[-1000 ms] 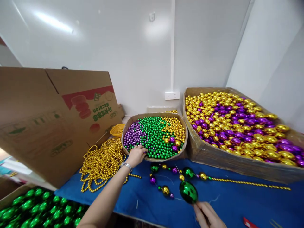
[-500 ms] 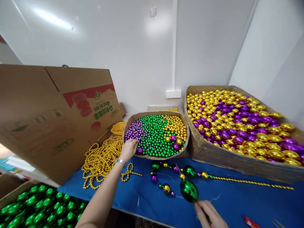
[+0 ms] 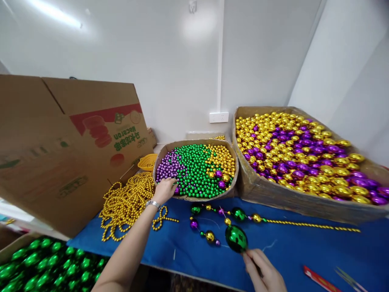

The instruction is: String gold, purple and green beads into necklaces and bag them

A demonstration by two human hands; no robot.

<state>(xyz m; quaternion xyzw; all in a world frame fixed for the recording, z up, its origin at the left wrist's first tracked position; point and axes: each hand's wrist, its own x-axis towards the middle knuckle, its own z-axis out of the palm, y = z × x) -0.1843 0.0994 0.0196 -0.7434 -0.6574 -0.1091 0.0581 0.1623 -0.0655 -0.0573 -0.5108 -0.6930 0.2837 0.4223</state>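
large bead (image 3: pixel 236 238): green | cloth (image 3: pixel 194 259): blue | carton (image 3: pixel 27 109): brown, red-banded, blurred lettering (image 3: pixel 125 140) seemingly green

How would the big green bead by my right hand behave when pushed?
The green bead would probably roll, given its rounded sides. Its glossy surface may feel slippery. Apparently strung, it might drag the gold bead beside it.
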